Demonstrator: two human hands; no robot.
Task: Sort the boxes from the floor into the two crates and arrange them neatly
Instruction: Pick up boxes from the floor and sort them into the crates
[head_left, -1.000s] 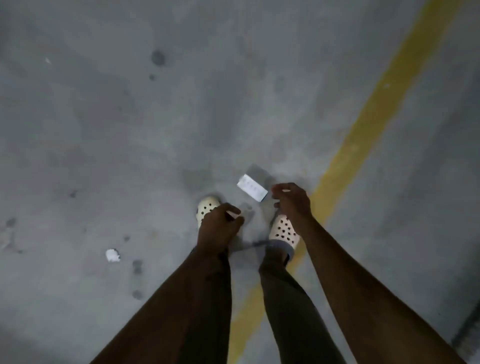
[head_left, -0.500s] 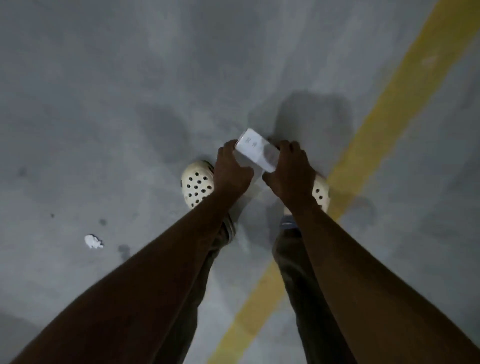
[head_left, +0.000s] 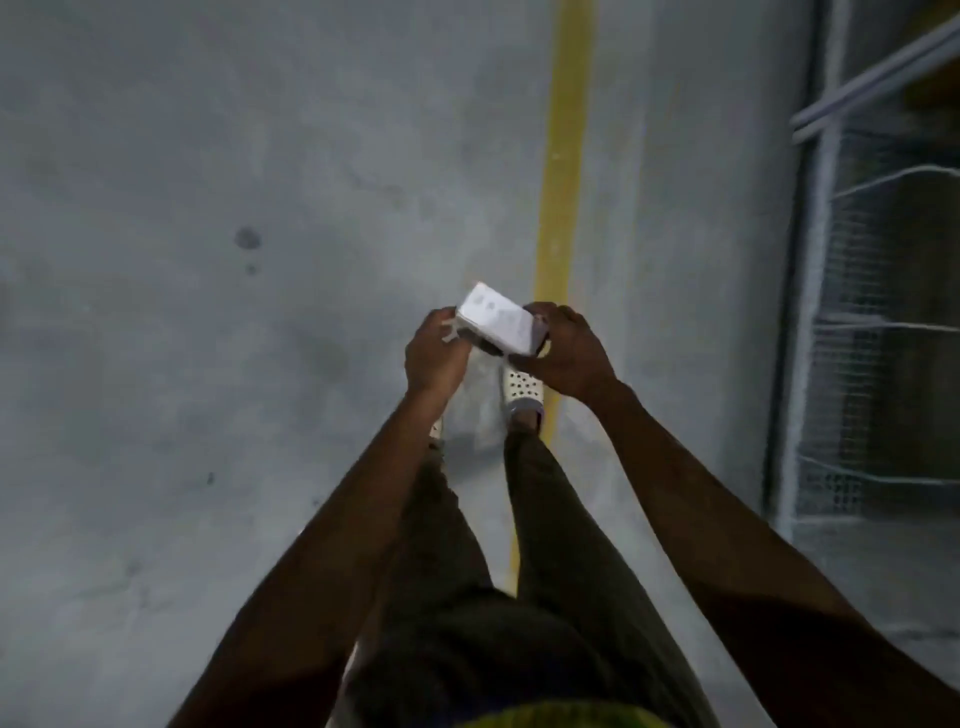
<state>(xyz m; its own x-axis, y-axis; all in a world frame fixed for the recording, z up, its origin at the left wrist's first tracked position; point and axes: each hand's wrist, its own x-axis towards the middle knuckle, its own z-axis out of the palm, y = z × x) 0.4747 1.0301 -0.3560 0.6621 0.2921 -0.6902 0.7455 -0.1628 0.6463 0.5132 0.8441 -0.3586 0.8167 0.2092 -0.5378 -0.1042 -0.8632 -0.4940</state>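
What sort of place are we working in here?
Probably a warehouse or storage hall. The floor is bare grey concrete floor, a painted yellow line runs along it, and a wire-mesh cage with a metal frame stands at the right edge. No crates are in view.

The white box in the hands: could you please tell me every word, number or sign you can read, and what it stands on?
On the white box, top face: faint grey print, too blurred to read.
On the yellow floor line: plain painted stripe, no text.
No other text shows.
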